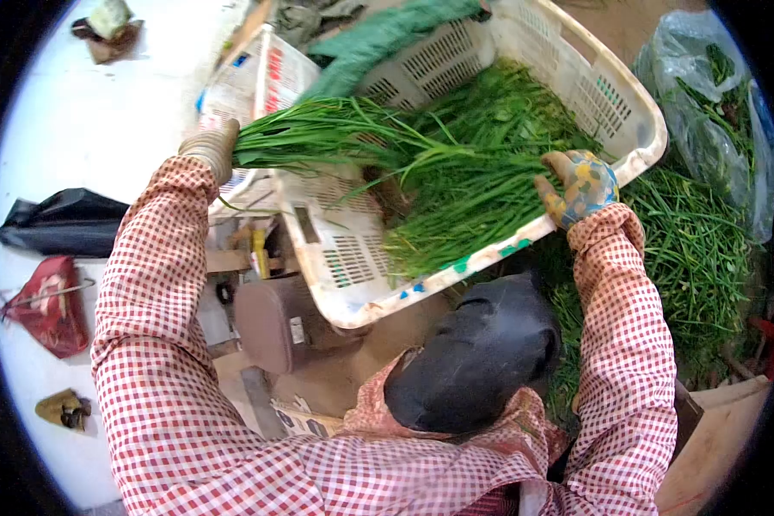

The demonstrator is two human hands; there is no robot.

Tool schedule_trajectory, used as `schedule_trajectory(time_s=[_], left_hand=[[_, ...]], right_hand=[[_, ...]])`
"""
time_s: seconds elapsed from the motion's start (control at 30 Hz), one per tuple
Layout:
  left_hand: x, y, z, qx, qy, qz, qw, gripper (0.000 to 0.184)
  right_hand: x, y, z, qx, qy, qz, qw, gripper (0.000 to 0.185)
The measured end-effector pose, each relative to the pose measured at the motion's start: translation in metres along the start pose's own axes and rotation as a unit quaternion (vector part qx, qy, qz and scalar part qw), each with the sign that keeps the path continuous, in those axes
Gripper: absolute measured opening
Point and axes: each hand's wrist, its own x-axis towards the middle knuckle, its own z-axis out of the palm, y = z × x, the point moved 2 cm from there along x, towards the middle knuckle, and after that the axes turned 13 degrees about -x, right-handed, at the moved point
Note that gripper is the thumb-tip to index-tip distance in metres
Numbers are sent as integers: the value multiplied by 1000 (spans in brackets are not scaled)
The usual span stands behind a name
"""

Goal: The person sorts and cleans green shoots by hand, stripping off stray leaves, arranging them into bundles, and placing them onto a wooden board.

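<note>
My left hand [212,152], in a pale striped glove, is closed around the end of a bunch of long, thin green leaves that look like garlic chives [318,133]. The bunch stretches right from my fist, over the rim of a white plastic basket [353,305]. More loose chives [490,185] lie inside the basket. At its right side is my right hand [583,185], in a blue, yellow and grey patterned glove. Its fingers are apart and curved, touching the leaf ends, with no firm grip visible.
A heap of greens [692,249] and a clear plastic bag [692,95] are at the right. Green cloth [387,39] hangs over the basket's far rim. A brown padded stool [271,322] stands below it. Black [60,222] and red bags [56,310] lie left.
</note>
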Motion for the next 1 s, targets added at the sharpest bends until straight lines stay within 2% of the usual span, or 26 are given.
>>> schedule_trajectory(time_s=[0.07,0.1,0.17,0.23,0.27,0.3,0.33,0.37,0.4,0.43,0.47,0.5,0.57,0.6,0.63,0.7,0.73,0.77,0.8,0.83,0.87,0.9,0.93,0.97,1.0], left_hand=[[-14,11,-18,-72,-11,-31,997,53],[-57,-33,-43,-101,26,-40,994,61],[-83,-44,-49,-253,27,-5,967,73],[-81,-43,-18,-438,-24,103,893,69],[-91,-40,-16,-494,-81,98,860,62],[-120,-13,-23,-544,-147,96,820,55],[-138,3,-16,-624,-171,129,751,49],[-155,18,-10,-694,-196,163,673,42],[-173,35,-6,-733,-244,154,616,42],[-190,55,-1,-766,-290,147,554,42],[-205,75,5,-767,-293,181,542,44],[-220,89,8,-764,-300,211,531,46],[-244,109,22,-740,-379,208,515,55],[-252,118,31,-688,-335,279,580,56],[-257,128,42,-629,-281,350,635,57],[-282,144,51,-607,-254,411,630,68],[-290,143,68,-620,-224,412,629,76],[-296,143,80,-617,-224,422,625,76],[-305,139,83,-492,-145,446,734,74],[-310,139,84,-353,-55,456,815,73],[-321,138,85,-316,-72,441,837,71],[-342,134,73,-274,-95,422,859,69],[-354,136,77,-257,-112,415,865,60],[-363,139,80,-202,-129,411,880,62],[-374,142,81,-194,-131,414,880,61]], right_hand=[[8,7,16,-5,-30,5,1000,38],[4,-6,-17,43,11,-31,999,34],[-7,-7,-14,171,138,-23,975,29],[-40,-20,-43,352,55,-12,934,24],[-52,-34,-51,432,6,5,902,23],[-71,-50,-70,493,0,-32,870,22],[-87,-66,-87,578,-59,-24,814,23],[-102,-77,-93,596,-109,-29,795,25],[-120,-89,-103,641,-187,-20,744,39],[-136,-102,-102,704,-221,22,675,52],[-147,-111,-84,735,-233,14,637,73],[-162,-121,-67,784,-252,38,566,87],[-177,-133,-58,829,-159,-3,536,97],[-184,-140,-51,879,-159,40,448,98],[-188,-147,-47,895,-119,39,428,94],[-193,-161,-49,888,1,-21,459,86],[-199,-167,-48,899,28,-29,436,83],[-209,-172,-46,935,24,-18,353,80],[-221,-174,-48,935,29,-14,353,80],[-231,-172,-48,943,38,15,329,80],[-241,-169,-47,950,46,44,305,80],[-252,-170,-52,951,48,48,303,80],[-263,-166,-56,949,63,56,304,79],[-271,-164,-59,947,80,62,305,79],[-278,-164,-57,959,100,89,252,75]])
